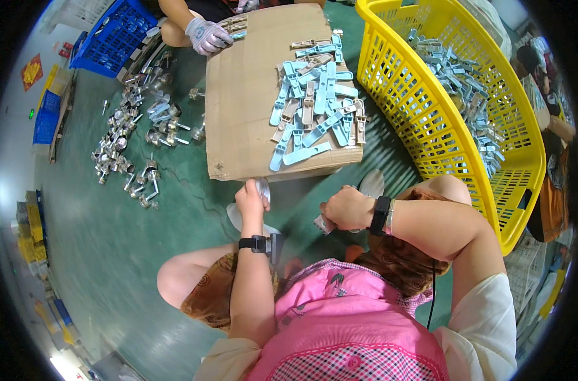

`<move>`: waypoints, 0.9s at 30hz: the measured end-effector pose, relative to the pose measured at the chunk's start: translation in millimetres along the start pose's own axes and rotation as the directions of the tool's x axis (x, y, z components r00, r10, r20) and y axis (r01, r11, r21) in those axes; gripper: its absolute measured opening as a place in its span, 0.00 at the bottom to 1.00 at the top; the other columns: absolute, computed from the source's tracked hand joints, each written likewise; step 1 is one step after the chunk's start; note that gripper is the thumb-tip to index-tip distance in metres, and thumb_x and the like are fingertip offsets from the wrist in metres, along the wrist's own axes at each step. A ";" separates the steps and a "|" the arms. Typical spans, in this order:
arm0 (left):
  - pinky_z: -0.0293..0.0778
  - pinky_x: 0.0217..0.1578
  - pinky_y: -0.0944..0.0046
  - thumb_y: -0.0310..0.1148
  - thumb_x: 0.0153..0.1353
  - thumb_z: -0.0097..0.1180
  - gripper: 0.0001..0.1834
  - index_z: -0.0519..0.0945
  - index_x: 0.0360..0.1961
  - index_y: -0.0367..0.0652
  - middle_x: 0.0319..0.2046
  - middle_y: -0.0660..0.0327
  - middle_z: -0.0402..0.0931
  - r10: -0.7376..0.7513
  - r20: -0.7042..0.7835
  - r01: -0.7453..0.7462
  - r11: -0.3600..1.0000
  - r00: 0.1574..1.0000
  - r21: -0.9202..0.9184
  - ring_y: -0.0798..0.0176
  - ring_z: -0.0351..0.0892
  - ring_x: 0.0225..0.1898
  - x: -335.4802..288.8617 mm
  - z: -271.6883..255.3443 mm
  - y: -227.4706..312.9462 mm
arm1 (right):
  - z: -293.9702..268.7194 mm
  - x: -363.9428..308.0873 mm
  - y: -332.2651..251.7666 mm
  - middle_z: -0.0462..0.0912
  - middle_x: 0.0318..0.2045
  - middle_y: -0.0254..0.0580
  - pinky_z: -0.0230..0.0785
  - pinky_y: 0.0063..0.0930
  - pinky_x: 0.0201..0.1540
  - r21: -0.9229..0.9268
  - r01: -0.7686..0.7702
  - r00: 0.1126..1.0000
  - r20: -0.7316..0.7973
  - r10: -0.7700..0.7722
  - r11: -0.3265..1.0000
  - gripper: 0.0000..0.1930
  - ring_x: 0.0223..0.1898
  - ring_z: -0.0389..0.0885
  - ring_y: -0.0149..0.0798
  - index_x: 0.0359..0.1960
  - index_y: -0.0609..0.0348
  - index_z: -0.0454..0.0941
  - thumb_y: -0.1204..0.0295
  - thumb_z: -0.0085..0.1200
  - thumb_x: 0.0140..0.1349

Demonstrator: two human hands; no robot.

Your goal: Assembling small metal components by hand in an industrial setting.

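While the left hand (251, 202) closes its grip around a shiny metal piece (263, 187), just beside the near edge of the cardboard box (241, 120), the right hand (348, 208) is curled tight on a greyish piece (324, 223) that pokes out below the fingers (its full shape is hidden). Both hands wear dark wrist straps and sit above the knees, apart from each other. On the box, toward its right side, light-blue and beige plastic parts (325, 89) lie in a loose heap. At its far left corner a co-worker's gloved hand (208, 37) rests near a short row of beige parts (235, 24). To the right, a yellow basket (379, 24) holds many more blue parts; to the left, metal cups with stems (119, 130) lie scattered over the green floor (98, 241).
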State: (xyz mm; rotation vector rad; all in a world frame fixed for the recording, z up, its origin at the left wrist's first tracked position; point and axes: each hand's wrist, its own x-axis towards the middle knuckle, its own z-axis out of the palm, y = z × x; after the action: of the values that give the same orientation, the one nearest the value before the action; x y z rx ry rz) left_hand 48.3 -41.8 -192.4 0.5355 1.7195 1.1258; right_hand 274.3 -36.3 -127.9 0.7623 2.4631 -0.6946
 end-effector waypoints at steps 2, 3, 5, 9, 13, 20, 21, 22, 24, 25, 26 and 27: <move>0.58 0.06 0.66 0.40 0.61 0.41 0.21 0.72 0.20 0.32 0.07 0.59 0.63 -0.007 -0.002 0.007 1.000 1.000 -0.006 0.66 0.62 0.06 -0.2 0.3 0.0 | 0.3 0.3 -0.6 0.82 0.30 0.41 0.70 0.38 0.37 0.006 -0.009 1.000 0.007 0.009 1.000 0.12 0.34 0.82 0.44 0.36 0.56 0.77 0.73 0.54 0.47; 0.58 0.06 0.66 0.40 0.61 0.41 0.21 0.73 0.21 0.32 0.07 0.59 0.63 -0.003 -0.003 0.003 1.000 1.000 -0.010 0.66 0.62 0.06 0.0 -0.1 -0.4 | 0.1 0.3 -1.0 0.82 0.30 0.41 0.70 0.38 0.37 0.005 -0.008 1.000 0.007 0.008 1.000 0.12 0.34 0.82 0.44 0.36 0.56 0.77 0.73 0.54 0.47; 0.58 0.06 0.66 0.40 0.61 0.41 0.21 0.73 0.21 0.32 0.08 0.59 0.63 0.002 -0.003 -0.002 1.000 1.000 -0.015 0.66 0.62 0.06 0.9 -0.9 -2.2 | -0.1 0.2 -1.5 0.82 0.30 0.41 0.70 0.38 0.38 0.012 -0.024 1.000 0.002 0.024 1.000 0.12 0.34 0.82 0.44 0.36 0.56 0.78 0.73 0.53 0.47; 0.58 0.06 0.66 0.39 0.61 0.42 0.20 0.73 0.21 0.32 0.08 0.60 0.63 -0.005 0.012 0.006 0.999 1.000 -0.049 0.67 0.61 0.06 1.3 0.1 -2.1 | 1.4 0.5 0.3 0.82 0.30 0.41 0.70 0.38 0.38 0.021 -0.016 1.000 -0.005 0.016 1.000 0.12 0.34 0.82 0.44 0.36 0.56 0.78 0.72 0.53 0.48; 0.58 0.06 0.66 0.38 0.61 0.42 0.20 0.72 0.20 0.33 0.07 0.60 0.62 -0.012 0.011 0.012 0.999 1.000 -0.042 0.67 0.61 0.06 3.4 -1.3 -3.4 | -1.1 1.1 -1.7 0.82 0.30 0.42 0.70 0.37 0.39 0.003 -0.026 0.999 0.030 0.026 1.000 0.12 0.34 0.82 0.44 0.36 0.56 0.78 0.72 0.52 0.48; 0.58 0.06 0.67 0.39 0.61 0.42 0.20 0.71 0.19 0.35 0.07 0.61 0.62 -0.005 0.024 0.006 0.999 1.000 -0.035 0.67 0.61 0.06 0.5 -0.6 -0.5 | 0.0 -0.2 -1.3 0.82 0.30 0.42 0.70 0.36 0.38 0.005 -0.017 1.000 0.014 0.017 1.000 0.11 0.35 0.82 0.44 0.36 0.57 0.78 0.72 0.52 0.49; 0.57 0.06 0.67 0.40 0.61 0.42 0.20 0.70 0.18 0.36 0.09 0.62 0.62 -0.007 0.025 0.008 1.000 1.000 -0.030 0.68 0.61 0.07 -0.5 0.3 0.4 | 0.2 -0.2 -1.2 0.82 0.30 0.42 0.70 0.36 0.38 0.005 -0.018 1.000 0.013 0.018 1.000 0.11 0.35 0.82 0.44 0.36 0.57 0.78 0.72 0.52 0.49; 0.56 0.06 0.67 0.41 0.61 0.43 0.20 0.68 0.18 0.38 0.10 0.62 0.62 -0.010 0.026 0.010 1.000 1.000 -0.026 0.68 0.60 0.07 -0.9 0.9 0.9 | 0.7 -0.1 -1.1 0.82 0.30 0.43 0.71 0.36 0.38 0.006 -0.024 1.000 0.011 0.024 1.000 0.11 0.35 0.82 0.44 0.36 0.57 0.78 0.72 0.52 0.49; 0.56 0.06 0.67 0.41 0.61 0.43 0.20 0.69 0.18 0.38 0.10 0.62 0.62 -0.010 0.027 0.011 1.000 1.000 -0.027 0.68 0.60 0.07 -0.9 0.4 0.5 | 1.7 0.3 -1.2 0.82 0.30 0.43 0.71 0.36 0.38 0.008 -0.030 1.000 0.009 0.030 1.000 0.11 0.35 0.82 0.44 0.36 0.57 0.78 0.72 0.52 0.49; 0.56 0.06 0.67 0.41 0.61 0.42 0.20 0.69 0.18 0.38 0.10 0.62 0.62 -0.011 0.028 0.012 1.000 1.000 -0.028 0.68 0.61 0.07 -0.8 0.2 0.3 | 2.2 0.8 -1.0 0.82 0.30 0.43 0.71 0.36 0.38 0.007 -0.024 1.000 0.009 0.024 1.000 0.11 0.35 0.82 0.44 0.35 0.57 0.78 0.72 0.52 0.49; 0.56 0.06 0.67 0.41 0.61 0.42 0.20 0.69 0.18 0.38 0.10 0.62 0.62 -0.012 0.028 0.012 1.000 1.000 -0.028 0.68 0.61 0.07 -0.3 -0.1 -0.3 | 2.3 0.9 -0.8 0.82 0.30 0.43 0.71 0.37 0.38 0.006 -0.019 1.000 0.010 0.019 1.000 0.11 0.35 0.82 0.44 0.35 0.57 0.78 0.72 0.51 0.49; 0.57 0.06 0.67 0.40 0.61 0.42 0.20 0.70 0.19 0.36 0.09 0.62 0.62 -0.010 0.020 0.011 0.999 1.000 -0.033 0.68 0.61 0.07 0.3 -0.7 -0.7 | 1.9 0.6 -0.9 0.82 0.30 0.43 0.71 0.37 0.38 0.005 -0.019 1.000 0.010 0.019 1.000 0.11 0.35 0.82 0.44 0.35 0.57 0.78 0.72 0.51 0.49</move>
State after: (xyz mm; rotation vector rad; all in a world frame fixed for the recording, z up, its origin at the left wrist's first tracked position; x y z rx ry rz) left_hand 47.7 -42.2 -193.1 0.5151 1.6818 1.1358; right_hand 273.8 -37.8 -129.4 0.7812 2.4428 -0.6970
